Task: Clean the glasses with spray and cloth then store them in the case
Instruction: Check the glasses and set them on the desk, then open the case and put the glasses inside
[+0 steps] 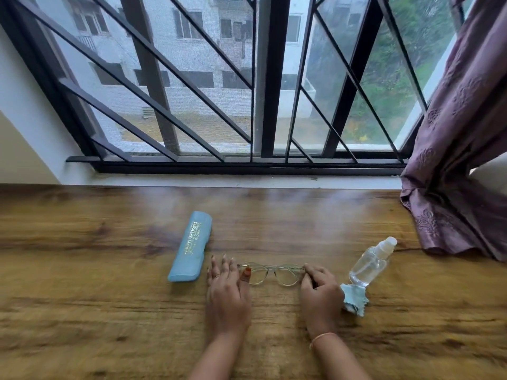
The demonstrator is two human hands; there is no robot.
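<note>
Clear-framed glasses (273, 274) lie on the wooden table (109, 311) between my two hands. My left hand (226, 294) lies flat with straight fingers, its thumb touching the left end of the frame. My right hand (321, 292) has curled fingers pinching the right end of the frame. A light blue glasses case (190, 246), closed, lies to the left of my left hand. A clear spray bottle (371, 263) lies tilted to the right. A light blue cloth (355, 298) is crumpled beside my right hand, under the bottle's base.
A purple curtain (461, 160) hangs at the right and drapes onto the table's far right corner. A barred window (219, 91) runs along the table's far edge. Bare wood spreads to the left and in front.
</note>
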